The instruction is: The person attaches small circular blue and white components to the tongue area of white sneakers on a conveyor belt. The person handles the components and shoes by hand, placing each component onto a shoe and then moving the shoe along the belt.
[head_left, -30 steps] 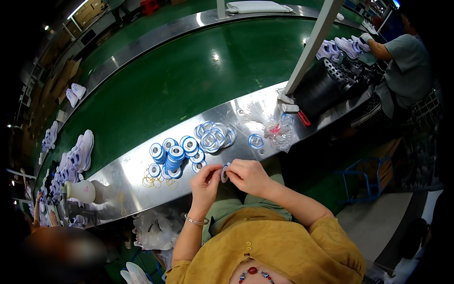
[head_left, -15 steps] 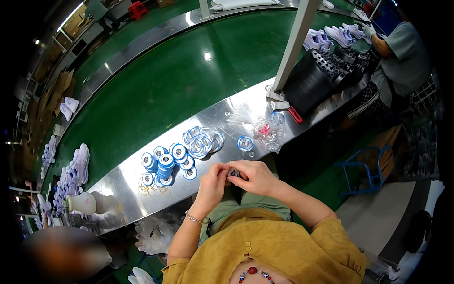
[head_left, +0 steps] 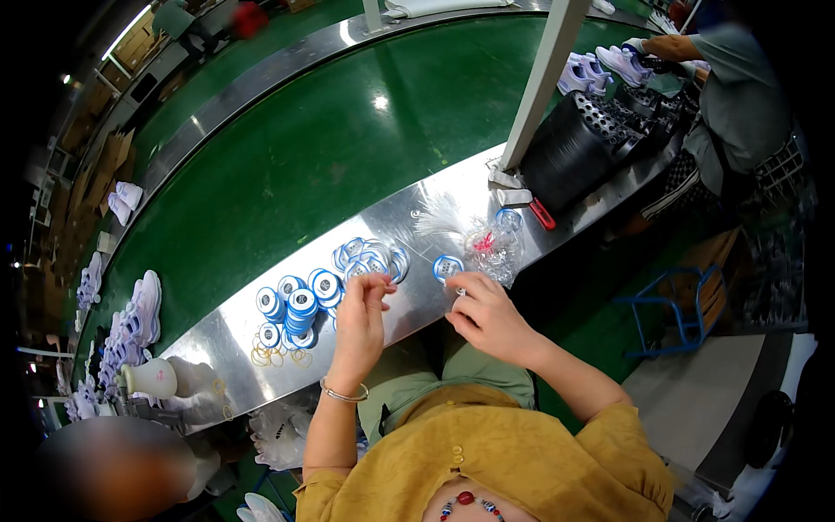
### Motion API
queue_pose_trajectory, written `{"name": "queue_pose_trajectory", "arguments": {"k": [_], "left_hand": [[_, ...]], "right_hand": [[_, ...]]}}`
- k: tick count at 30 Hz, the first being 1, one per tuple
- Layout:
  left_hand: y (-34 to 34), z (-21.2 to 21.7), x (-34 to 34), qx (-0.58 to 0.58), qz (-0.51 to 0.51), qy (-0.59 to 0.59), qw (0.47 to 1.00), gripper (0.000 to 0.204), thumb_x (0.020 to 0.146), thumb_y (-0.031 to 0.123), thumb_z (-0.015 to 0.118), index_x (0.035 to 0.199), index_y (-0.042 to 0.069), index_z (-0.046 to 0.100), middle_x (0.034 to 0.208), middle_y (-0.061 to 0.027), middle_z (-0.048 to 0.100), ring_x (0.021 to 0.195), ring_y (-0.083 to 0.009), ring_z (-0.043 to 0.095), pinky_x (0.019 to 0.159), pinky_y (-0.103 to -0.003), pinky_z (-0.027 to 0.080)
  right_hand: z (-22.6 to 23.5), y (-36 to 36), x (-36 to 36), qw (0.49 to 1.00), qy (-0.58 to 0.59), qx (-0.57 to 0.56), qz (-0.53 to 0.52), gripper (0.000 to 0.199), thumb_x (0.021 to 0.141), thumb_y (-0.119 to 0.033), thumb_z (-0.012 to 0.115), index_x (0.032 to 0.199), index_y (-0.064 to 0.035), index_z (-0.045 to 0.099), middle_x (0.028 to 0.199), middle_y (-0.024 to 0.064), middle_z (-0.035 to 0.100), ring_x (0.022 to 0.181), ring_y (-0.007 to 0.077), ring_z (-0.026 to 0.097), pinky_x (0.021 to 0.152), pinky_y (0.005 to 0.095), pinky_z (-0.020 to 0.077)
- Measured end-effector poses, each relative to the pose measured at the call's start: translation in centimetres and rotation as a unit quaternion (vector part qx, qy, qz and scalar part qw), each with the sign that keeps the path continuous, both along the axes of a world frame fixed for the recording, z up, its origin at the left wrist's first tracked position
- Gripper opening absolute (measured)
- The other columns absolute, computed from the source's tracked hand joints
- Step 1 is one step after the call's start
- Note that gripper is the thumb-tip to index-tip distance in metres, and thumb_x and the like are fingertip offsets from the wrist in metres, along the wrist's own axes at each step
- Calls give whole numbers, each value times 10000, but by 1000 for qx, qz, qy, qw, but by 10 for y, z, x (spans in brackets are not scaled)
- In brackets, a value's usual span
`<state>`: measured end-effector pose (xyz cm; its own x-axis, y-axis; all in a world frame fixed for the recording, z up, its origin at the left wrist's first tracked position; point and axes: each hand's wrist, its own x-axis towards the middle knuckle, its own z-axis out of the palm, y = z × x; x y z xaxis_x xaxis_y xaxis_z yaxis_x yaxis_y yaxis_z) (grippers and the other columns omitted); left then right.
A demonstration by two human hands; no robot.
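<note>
My left hand (head_left: 360,318) hovers at the near edge of the metal worktable, in front of loose round blue-and-white labels (head_left: 370,257). Its fingers are bent, the thumb apart from them, and I make out nothing between them. My right hand (head_left: 493,318) is beside a single round blue-rimmed label (head_left: 448,267). Its fingertips come together at a small whitish ring (head_left: 460,292). Left of my left hand stand several stacks of round blue-and-white labels (head_left: 302,306) with dark centres; part of them is hidden by that hand.
Yellowish rubber bands (head_left: 268,356) lie by the stacks. Thin white strands (head_left: 439,215), a clear plastic bag (head_left: 497,257) and a red-handled cutter (head_left: 543,214) lie to the right. A pale post (head_left: 545,83) rises beside a black crate (head_left: 565,148). A co-worker (head_left: 739,104) handles white shoes (head_left: 622,65).
My hands were together over my lap around a small dark round thing. They have parted and moved forward over the worktable, left toward the loose labels, right toward the single label.
</note>
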<state>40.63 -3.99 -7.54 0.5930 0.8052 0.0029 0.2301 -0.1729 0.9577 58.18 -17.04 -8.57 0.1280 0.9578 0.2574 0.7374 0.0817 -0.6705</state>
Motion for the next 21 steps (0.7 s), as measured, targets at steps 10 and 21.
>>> {"name": "queue_pose_trajectory", "arguments": {"k": [10, 21], "left_hand": [[39, -28, 22, -31, 58, -34, 997, 102, 962, 65, 490, 972, -12, 556, 903, -88, 635, 754, -99, 608, 603, -201, 466], [15, -19, -5, -387, 47, -288, 874, 84, 974, 125, 485, 992, 43, 496, 815, -111, 621, 574, -108, 548, 479, -204, 430]], "right_hand": [[10, 55, 10, 994, 88, -64, -23, 66, 839, -87, 555, 801, -33, 545, 691, 155, 593, 673, 359, 585, 608, 435, 438], [-10, 44, -1, 953, 212, -199, 84, 168, 851, -186, 614, 868, -19, 628, 724, 166, 617, 664, 313, 626, 592, 377, 464]]}}
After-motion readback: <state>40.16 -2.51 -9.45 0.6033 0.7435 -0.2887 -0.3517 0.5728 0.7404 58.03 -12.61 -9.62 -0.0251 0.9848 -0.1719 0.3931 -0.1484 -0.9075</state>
